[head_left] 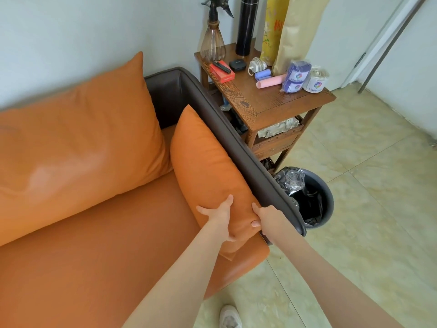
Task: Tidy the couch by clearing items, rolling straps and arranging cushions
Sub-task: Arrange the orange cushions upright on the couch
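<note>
a person's two bare arms reach down to an orange couch (94, 245). a small orange cushion (208, 166) stands on edge on the seat, leaning against the dark brown armrest (236, 138) at the couch's right end. the left hand (218, 217) lies on the cushion's front face near its lower end, fingers spread and curled into the fabric, thumb pointing up. the right hand (264, 220) grips the cushion's near edge beside the armrest, thumb on the front, fingers wrapped behind out of sight. a larger orange back cushion (78, 138) rests against the wall to the left, just beside the small one.

past the armrest stands a wooden side table; its tabletop (260, 100) carries a spray bottle (212, 41), a black flask (246, 24), a red box (221, 72), and several rolled straps (295, 75) in purple, pink and white. a dark bin (307, 197) with a plastic liner sits on the tiled floor (366, 185) near the armrest's front end. a white shoe (229, 317) shows at the bottom.
</note>
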